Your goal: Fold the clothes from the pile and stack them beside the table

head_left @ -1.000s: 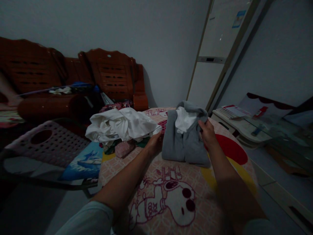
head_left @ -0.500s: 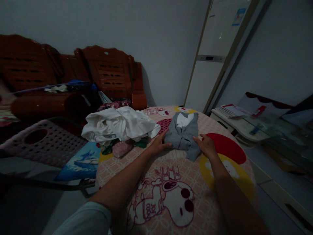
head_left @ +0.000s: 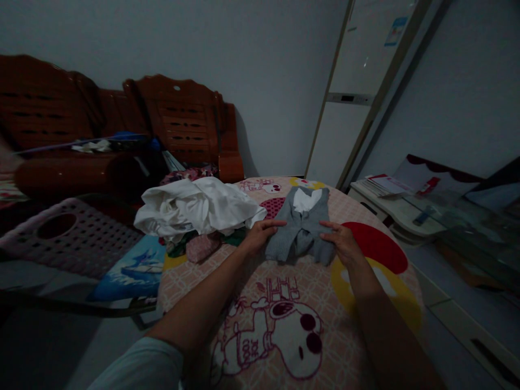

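A grey garment (head_left: 303, 225) with a white patch of cloth at its top lies on the round table (head_left: 244, 276), which has a pink patterned cover. My left hand (head_left: 262, 235) is at the garment's left edge, index finger stretched over the fabric, fingers apart. On the right edge rests my right hand (head_left: 339, 241), its fingers extended and apart on the grey cloth. To the left sits a crumpled white cloth (head_left: 203, 206), with a pinkish bundle (head_left: 202, 247) and dark green fabric beside it.
Wooden seats (head_left: 182, 124) stand behind on the left, a pink perforated chair (head_left: 89, 233) nearer. A tall white unit (head_left: 345, 124) is at the wall. On the right is a stand (head_left: 400, 208) with papers. Part of a person's arm shows at far left.
The lower part of the grey garment has spread towards me and to the left. My left hand has shifted slightly, its index finger now extended across the fabric.
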The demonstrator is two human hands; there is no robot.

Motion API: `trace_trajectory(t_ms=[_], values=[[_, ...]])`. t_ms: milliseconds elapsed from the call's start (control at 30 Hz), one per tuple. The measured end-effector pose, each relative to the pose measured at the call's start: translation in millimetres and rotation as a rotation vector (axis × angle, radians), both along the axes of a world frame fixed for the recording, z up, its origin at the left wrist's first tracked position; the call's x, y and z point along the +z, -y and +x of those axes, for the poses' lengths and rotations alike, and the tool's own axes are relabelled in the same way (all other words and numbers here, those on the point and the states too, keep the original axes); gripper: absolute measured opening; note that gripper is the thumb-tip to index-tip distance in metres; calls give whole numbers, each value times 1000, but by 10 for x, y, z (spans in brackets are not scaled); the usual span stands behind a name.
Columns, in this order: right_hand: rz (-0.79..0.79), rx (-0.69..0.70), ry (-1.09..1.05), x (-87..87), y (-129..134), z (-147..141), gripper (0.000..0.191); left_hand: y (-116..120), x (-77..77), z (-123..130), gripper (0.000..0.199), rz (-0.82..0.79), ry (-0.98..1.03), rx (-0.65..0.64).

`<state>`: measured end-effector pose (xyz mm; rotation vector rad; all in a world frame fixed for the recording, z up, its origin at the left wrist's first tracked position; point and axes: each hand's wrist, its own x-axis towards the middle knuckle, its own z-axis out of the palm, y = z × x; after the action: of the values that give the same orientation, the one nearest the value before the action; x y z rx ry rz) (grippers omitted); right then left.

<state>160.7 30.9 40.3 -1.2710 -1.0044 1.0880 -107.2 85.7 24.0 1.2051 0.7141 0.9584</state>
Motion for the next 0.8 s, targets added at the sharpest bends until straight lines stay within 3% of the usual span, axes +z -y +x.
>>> trace_trajectory(t_ms=[100,200,300,367,400,467,600,700,800], values=[[6,16,-130,237,156,151,49,22,114,-135,37,-148,107,-159],[-59,165,-105,389,368,389,45,66,221,-304,37,-134,0,-422],[-98,362,-46,399,494,577,38,137,314,-410,46,-90,-166,-777],[-87,416,-11,351,482,626,38,170,346,-413,53,-52,-215,-911],[-56,389,-3,314,448,627,39,173,339,-394,55,-32,-221,-914],[23,252,10,216,344,594,38,138,258,-322,55,5,-221,-801],[10,24,142,-43,87,465,37,-42,-111,-127,47,113,-245,-329],[67,-10,384,-209,-83,322,34,-150,-333,-12,38,273,-339,-132],[291,84,759,-334,-220,114,35,-164,-377,44,30,418,-429,-101]])
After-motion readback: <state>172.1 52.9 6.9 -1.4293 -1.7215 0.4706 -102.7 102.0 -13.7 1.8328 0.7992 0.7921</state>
